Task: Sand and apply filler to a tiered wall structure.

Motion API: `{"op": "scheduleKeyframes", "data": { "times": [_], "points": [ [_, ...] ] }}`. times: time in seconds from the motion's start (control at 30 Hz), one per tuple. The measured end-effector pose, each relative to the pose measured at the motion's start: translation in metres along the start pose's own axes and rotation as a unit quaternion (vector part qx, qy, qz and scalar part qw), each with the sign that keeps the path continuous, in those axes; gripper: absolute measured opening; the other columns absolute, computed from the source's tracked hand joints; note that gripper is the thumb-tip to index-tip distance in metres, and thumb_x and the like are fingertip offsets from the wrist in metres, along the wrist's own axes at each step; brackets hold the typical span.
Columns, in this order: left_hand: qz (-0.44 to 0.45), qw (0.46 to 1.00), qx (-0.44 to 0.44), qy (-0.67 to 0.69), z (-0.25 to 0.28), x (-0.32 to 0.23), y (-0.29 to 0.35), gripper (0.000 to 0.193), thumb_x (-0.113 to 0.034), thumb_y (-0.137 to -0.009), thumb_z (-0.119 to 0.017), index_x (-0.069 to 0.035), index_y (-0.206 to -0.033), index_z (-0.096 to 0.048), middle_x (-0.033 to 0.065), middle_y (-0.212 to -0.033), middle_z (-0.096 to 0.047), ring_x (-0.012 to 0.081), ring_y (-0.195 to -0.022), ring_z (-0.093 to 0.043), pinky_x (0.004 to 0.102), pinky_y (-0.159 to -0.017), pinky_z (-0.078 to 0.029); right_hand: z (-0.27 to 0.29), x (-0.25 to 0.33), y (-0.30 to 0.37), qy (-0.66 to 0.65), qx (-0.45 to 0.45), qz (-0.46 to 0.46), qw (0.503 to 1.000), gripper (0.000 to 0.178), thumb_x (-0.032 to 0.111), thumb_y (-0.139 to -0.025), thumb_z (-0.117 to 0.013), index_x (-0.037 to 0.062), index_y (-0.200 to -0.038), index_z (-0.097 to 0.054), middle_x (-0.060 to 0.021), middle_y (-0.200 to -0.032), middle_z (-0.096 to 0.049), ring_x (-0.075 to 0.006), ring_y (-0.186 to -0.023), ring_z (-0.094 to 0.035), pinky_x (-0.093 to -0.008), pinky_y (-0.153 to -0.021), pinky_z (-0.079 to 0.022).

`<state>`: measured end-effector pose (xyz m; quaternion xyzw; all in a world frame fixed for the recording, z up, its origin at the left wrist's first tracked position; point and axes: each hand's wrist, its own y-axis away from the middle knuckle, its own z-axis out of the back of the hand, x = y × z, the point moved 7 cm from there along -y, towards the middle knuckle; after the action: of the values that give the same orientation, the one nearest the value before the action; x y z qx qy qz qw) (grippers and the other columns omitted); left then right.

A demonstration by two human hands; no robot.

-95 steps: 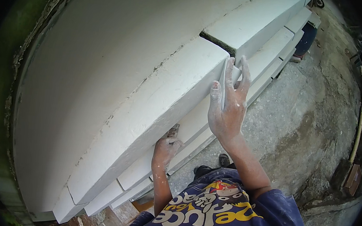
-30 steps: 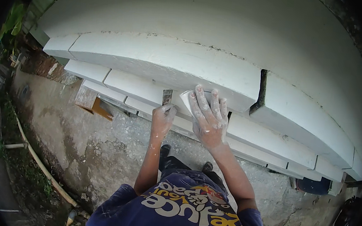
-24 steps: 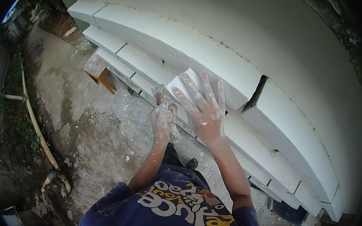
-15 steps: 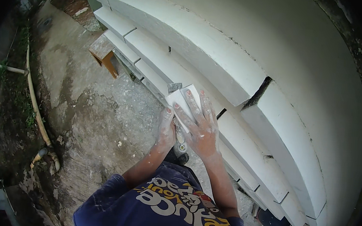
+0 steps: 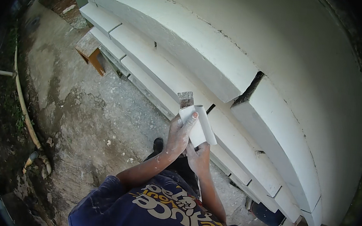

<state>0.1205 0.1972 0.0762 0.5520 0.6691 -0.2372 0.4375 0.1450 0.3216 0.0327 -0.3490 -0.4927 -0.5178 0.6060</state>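
Note:
A flat tool (image 5: pixel 185 99) with a speckled grey, squared end sticks out from under a white sheet (image 5: pixel 197 133). Paper-like, the sheet lies folded over the tool, its right edge curled into a roll. My left hand (image 5: pixel 178 135), dusted white, is closed around both, with its thumb pressed on the sheet's face. Below it, my right hand (image 5: pixel 198 158) is closed at the sheet's lower end; most of its fingers are hidden, so I cannot tell whether it also grips the tool's handle.
Curved white ledges (image 5: pixel 175 35) rise in steps ahead and to the right, with a dark gap (image 5: pixel 248 91) in the top one. A small brown stool (image 5: pixel 92 55) stands by their left end. Pale pipe (image 5: pixel 26 114) runs along the stained concrete ground (image 5: pixel 90 118) at left.
My right hand has come off the top of the sheet and down to its lower end. The left thumb now presses on the sheet, whose right side has curled up. The view has shifted slightly.

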Motion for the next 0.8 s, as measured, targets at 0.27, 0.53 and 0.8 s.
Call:
{"op": "scheduleKeyframes", "data": {
  "times": [0.27,0.53,0.8],
  "points": [
    [-0.228,0.958,-0.176,-0.017,-0.011,-0.047,-0.008,0.035,-0.02,-0.101,-0.058,0.007,-0.124,-0.057,0.0079,-0.114,-0.063,0.0126,-0.102,-0.058,0.0269,-0.088,-0.048,0.113,0.001,0.026,0.191,-0.097,0.074,0.974,0.031,0.015,-0.084,-0.073,-0.0013,-0.109,-0.067,-0.017,-0.083,-0.07,-0.0248,-0.069,-0.066,-0.0357,-0.068,-0.052],
    [-0.384,0.877,-0.283,0.057,-0.053,-0.082,-0.033,0.037,-0.007,-0.093,-0.068,0.004,-0.126,-0.054,0.0162,-0.129,-0.053,0.0187,-0.113,-0.054,0.0324,-0.09,-0.05,0.191,-0.04,0.053,0.295,-0.091,0.211,0.927,0.032,0.009,-0.076,-0.077,-0.0029,-0.105,-0.068,-0.0179,-0.086,-0.072,-0.0332,-0.071,-0.071,-0.041,-0.07,-0.056],
    [-0.53,0.744,-0.242,-0.326,-0.101,-0.072,-0.015,0.062,-0.021,-0.1,-0.046,0.0,-0.154,-0.027,0.0242,-0.158,-0.027,0.039,-0.148,-0.023,0.0577,-0.121,-0.012,0.195,-0.048,0.041,0.254,-0.091,0.244,0.931,0.026,0.003,-0.081,-0.069,-0.0037,-0.106,-0.066,-0.0172,-0.079,-0.07,-0.0259,-0.061,-0.067,-0.0337,-0.061,-0.053]
  ]
}}
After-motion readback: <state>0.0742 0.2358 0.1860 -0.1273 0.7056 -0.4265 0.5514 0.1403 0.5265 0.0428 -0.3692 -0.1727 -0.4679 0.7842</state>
